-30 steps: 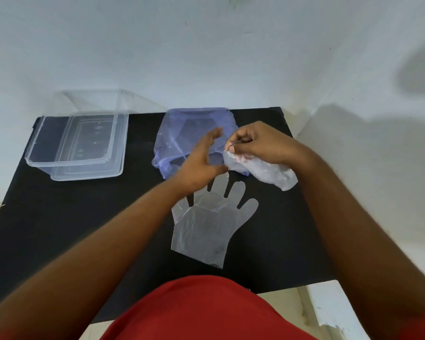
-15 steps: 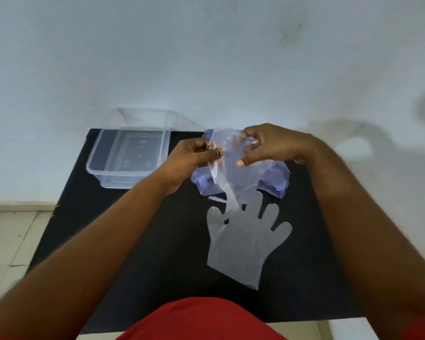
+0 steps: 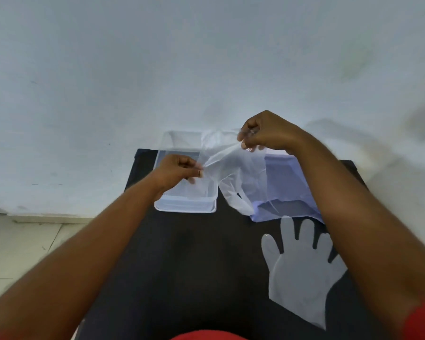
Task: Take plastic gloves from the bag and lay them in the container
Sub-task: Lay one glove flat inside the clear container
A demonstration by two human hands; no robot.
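Both hands pinch one thin clear plastic glove (image 3: pixel 233 168) stretched in the air between them: the left hand (image 3: pixel 179 169) clamps its edge at nine o'clock, the right hand (image 3: pixel 265 132) grips it at one o'clock. The glove's fingers dangle toward six, beside the clear rectangular plastic container (image 3: pixel 185 207) on the black tabletop (image 3: pixel 182 266). The pale blue plastic bag (image 3: pixel 287 187) lies at three o'clock; a second flat clear glove (image 3: pixel 304 273) rests at five.
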